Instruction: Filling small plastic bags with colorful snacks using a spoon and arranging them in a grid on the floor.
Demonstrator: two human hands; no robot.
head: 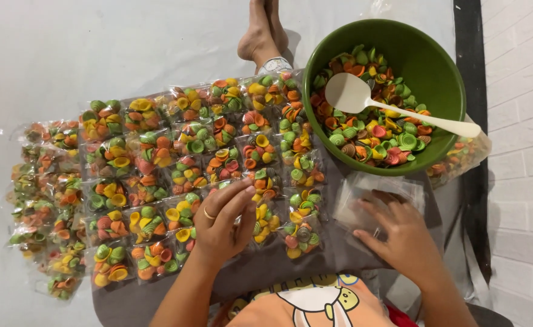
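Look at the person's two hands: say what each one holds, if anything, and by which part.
The left hand pinches a filled snack packet by its edge. The right hand rests flat on a stack of empty clear bags, pressing on top, gripping nothing clearly.

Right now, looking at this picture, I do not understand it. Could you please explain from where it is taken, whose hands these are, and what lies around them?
One camera on the person's head looks down at their own lap. The left hand, wearing a ring, touches a small clear packet of coloured shell-shaped snacks, one of many packets laid in rows. The right hand rests on a stack of empty clear plastic bags. A round green bowl holds loose snacks and a white plastic spoon. Bare feet show at the top.
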